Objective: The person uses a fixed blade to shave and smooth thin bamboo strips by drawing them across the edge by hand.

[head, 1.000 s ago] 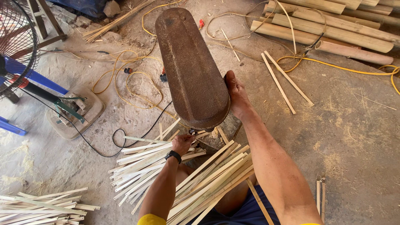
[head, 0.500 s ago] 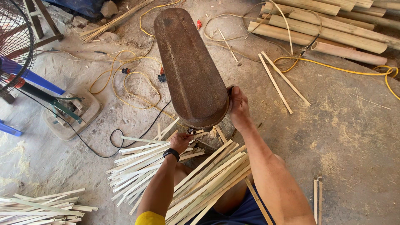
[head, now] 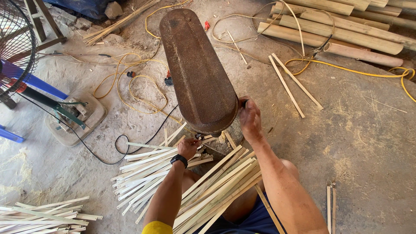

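While right hand [head: 250, 119] fingers wrap the one rusty machine cover's [head: 197, 69] edge, left hand [head: 188, 148] fingers curl under it, grip unclear.

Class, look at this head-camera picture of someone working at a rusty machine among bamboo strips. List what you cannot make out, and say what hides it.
1. Head view: what the left hand touches; the rusty cover overhangs it.
2. The right hand shuts on something dark at the cover's edge; its fingers hide what it is.
3. The fan is cut off by the left edge.
4. The strips across the lap run off the bottom edge.
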